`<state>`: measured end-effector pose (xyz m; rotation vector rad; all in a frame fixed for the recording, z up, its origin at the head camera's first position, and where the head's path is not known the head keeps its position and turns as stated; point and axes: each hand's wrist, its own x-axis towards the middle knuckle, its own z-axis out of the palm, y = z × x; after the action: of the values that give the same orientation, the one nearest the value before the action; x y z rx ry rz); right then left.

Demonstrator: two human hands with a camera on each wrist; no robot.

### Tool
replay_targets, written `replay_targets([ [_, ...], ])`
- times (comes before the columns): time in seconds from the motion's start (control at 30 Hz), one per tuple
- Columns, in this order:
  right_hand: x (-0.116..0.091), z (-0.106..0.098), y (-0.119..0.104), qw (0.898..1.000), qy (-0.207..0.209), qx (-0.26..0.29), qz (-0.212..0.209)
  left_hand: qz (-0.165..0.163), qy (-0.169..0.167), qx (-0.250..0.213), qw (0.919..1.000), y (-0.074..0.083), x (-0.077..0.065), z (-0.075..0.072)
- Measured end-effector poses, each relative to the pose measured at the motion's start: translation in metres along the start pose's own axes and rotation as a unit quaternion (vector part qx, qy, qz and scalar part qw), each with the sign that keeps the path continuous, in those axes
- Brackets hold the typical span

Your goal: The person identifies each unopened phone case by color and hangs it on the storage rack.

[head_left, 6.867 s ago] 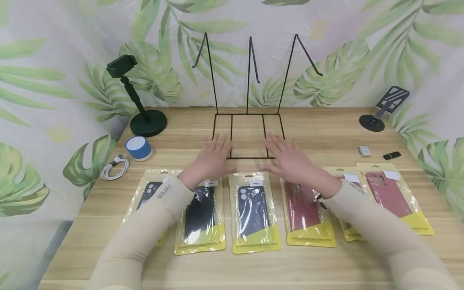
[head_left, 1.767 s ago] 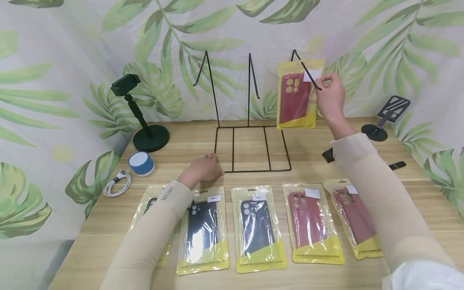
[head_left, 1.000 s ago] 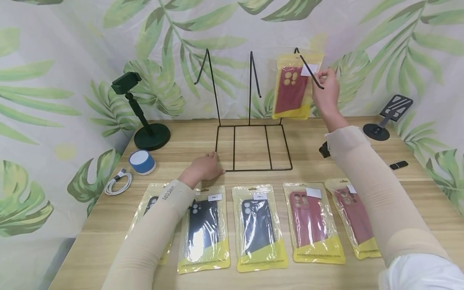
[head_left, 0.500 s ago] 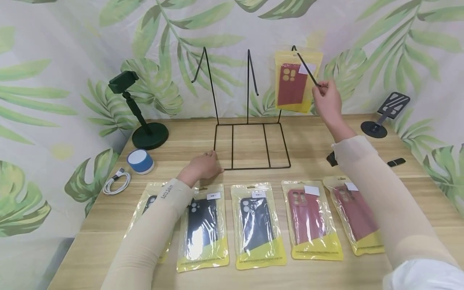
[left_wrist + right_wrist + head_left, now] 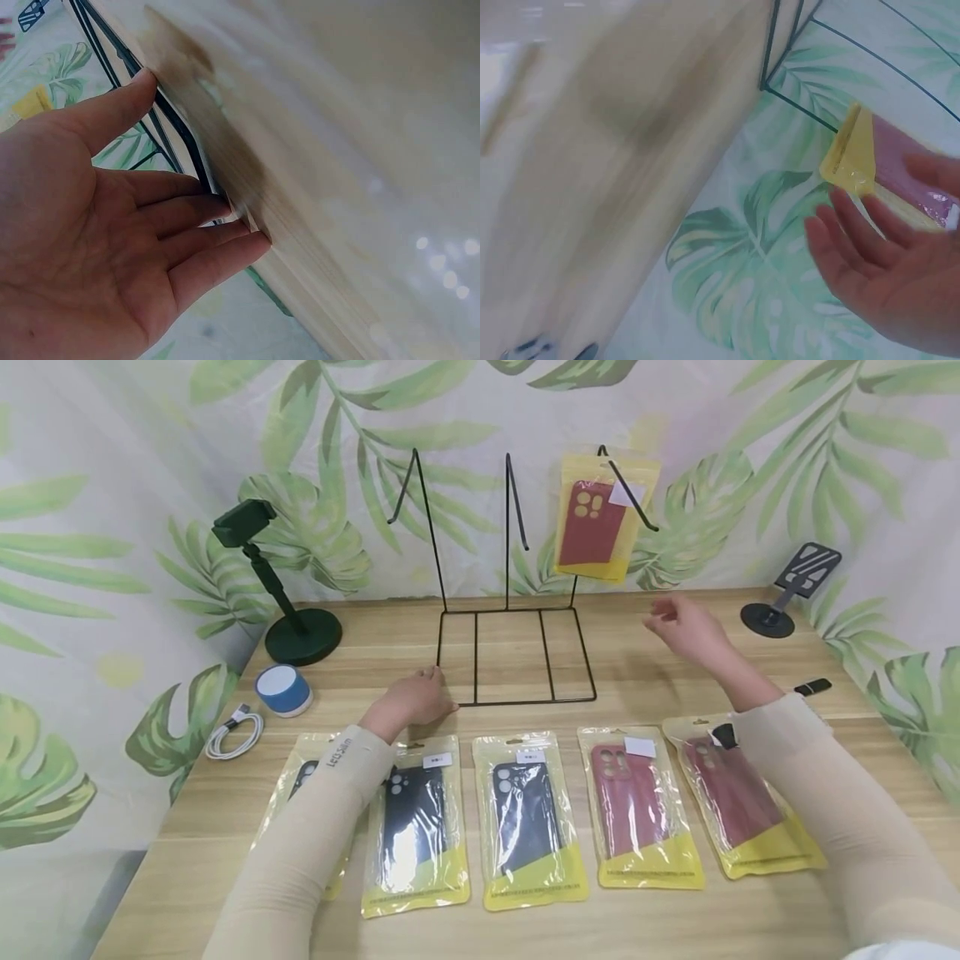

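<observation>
A black wire rack [image 5: 511,702] with three raised arms stands on the table. My left hand [image 5: 417,700] holds its near left corner, the thumb on the front wire and the fingers against the side wire, as the left wrist view [image 5: 105,225] shows. On the right arm of the rack hangs a yellow-edged clear pouch with a red phone case [image 5: 592,527] inside. Below and right of that pouch, my right hand [image 5: 686,627] is in the air, its fingers loosely bent and holding nothing; in the right wrist view the hand [image 5: 900,262] is apart from the pouch.
Several bagged phone cases lie in a row in front, dark ones [image 5: 525,818] left and red ones [image 5: 633,802] right. A green phone stand [image 5: 303,637], blue cylinder [image 5: 285,691] and coiled white cable [image 5: 235,733] stand left; a grey phone stand [image 5: 768,620] and small black stick [image 5: 813,687] right.
A bagged red phone case went from the table to the rack's right arm. My right hand has let go and moved down and right. My left hand has stayed at the rack's corner since 1.8 seconds ago.
</observation>
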<state>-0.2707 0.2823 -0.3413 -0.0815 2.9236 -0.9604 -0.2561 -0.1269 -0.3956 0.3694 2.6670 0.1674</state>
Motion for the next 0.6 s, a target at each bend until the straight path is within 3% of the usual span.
replay_targets([
  [0.13, -0.016, 0.000, 0.013, 0.994, -0.085, -0.068, -0.022, 0.003, -0.002, 0.001, 1.0000, -0.001, 0.000, 0.000],
  [0.33, -0.038, 0.001, 0.041, 0.969, -0.186, -0.143, -0.073, 0.011, -0.002, 0.006, 0.9999, -0.002, 0.002, 0.000],
  [0.47, -0.050, -0.002, 0.054, 0.958, -0.222, -0.166, -0.079, 0.011, 0.000, 0.011, 0.9999, -0.003, 0.005, 0.002],
  [0.6, -0.057, -0.007, 0.065, 0.955, -0.233, -0.170, -0.070, 0.010, 0.000, 0.005, 0.9999, -0.003, 0.006, 0.003],
])
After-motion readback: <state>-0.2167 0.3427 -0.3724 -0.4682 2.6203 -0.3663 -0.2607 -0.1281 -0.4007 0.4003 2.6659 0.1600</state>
